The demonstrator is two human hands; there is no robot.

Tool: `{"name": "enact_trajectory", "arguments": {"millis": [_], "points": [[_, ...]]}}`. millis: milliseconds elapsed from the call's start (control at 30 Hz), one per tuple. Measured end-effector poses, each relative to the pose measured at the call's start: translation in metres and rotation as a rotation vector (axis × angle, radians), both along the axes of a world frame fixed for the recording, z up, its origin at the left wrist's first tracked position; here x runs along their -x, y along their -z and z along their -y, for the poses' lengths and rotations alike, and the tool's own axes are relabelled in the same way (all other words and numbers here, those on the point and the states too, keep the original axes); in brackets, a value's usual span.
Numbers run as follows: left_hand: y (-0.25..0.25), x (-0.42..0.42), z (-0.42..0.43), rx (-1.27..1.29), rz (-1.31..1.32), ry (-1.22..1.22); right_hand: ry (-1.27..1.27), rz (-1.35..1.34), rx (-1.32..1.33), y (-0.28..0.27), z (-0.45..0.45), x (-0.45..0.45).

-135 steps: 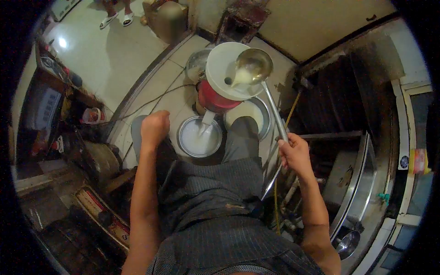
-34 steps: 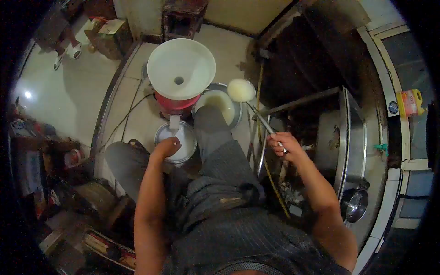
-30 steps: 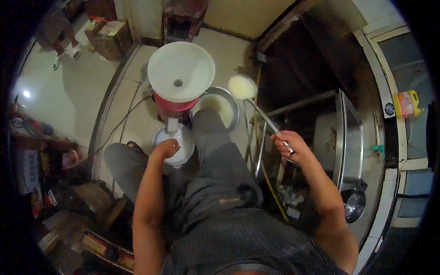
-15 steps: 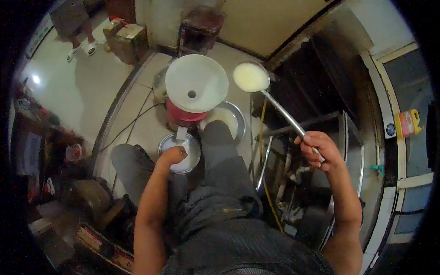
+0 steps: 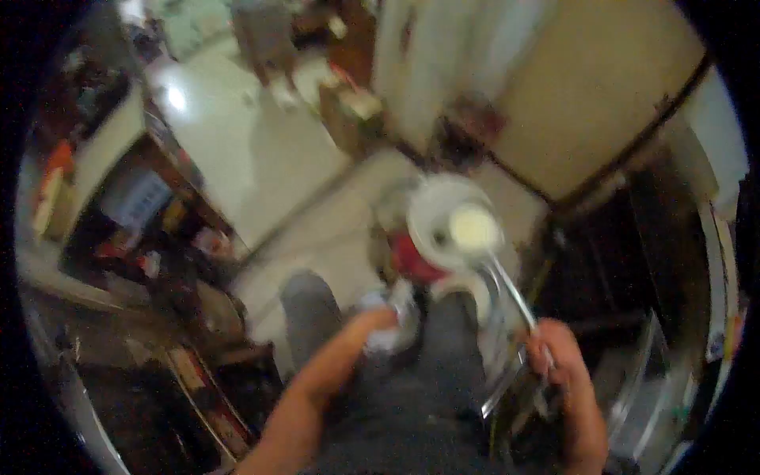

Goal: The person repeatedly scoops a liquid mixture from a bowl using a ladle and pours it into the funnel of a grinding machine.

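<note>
My right hand (image 5: 554, 351) is closed round the handle of a long metal ladle (image 5: 473, 229), whose bowl is full of pale yellowish-white liquid. The bowl hangs over the right part of a wide white funnel (image 5: 431, 202) set on a red machine (image 5: 416, 260). Below the machine's spout, my left hand (image 5: 376, 321) is over or beside a metal pot (image 5: 405, 328); blur hides its fingers and whatever they may hold. A second basin (image 5: 484, 299) of pale liquid lies partly behind my right knee.
Another person (image 5: 265, 43) stands at the upper left on the tiled floor, near a box (image 5: 348, 115). Behind the funnel is a dark stool (image 5: 467, 131). Cluttered shelves (image 5: 146, 198) line the left side. A metal frame and dark panels (image 5: 602, 245) stand on the right.
The view has swung and blurred. The full ladle, formerly right of the funnel, is now over it. My left hand remains near the pot under the spout.
</note>
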State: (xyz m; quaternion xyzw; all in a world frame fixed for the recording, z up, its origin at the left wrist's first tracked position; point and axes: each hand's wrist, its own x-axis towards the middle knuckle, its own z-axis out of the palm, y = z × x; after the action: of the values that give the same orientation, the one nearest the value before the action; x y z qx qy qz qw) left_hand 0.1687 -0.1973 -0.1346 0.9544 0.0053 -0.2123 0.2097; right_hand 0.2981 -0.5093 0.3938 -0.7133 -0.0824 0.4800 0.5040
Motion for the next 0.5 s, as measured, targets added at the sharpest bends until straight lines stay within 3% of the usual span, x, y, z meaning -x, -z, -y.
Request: {"name": "enact_trajectory", "arguments": {"millis": [67,100,167,233,300,400,500], "points": [[-0.026,0.024,0.012,0.29,-0.037,0.001,0.032,-0.017,0.018,0.001,0.013,0.02],[-0.034,0.031,0.041,0.31,0.102,-0.158,0.036,-0.032,0.027,0.007,0.024,0.022],[-0.108,0.049,0.054,0.244,-0.038,-0.096,0.041,-0.015,0.006,0.024,0.032,0.028],[-0.153,0.066,0.06,0.24,-0.101,-0.19,0.053,-0.012,0.003,0.028,0.031,0.037],[-0.094,0.045,0.049,0.226,0.018,-0.035,0.082,-0.065,0.018,0.008,0.029,0.017],[-0.11,0.053,0.054,0.189,-0.097,-0.135,0.073,-0.034,0.043,0.019,0.032,0.013],[-0.083,0.054,0.05,0.208,-0.156,-0.116,0.046,-0.023,0.043,0.027,0.035,0.01]]}}
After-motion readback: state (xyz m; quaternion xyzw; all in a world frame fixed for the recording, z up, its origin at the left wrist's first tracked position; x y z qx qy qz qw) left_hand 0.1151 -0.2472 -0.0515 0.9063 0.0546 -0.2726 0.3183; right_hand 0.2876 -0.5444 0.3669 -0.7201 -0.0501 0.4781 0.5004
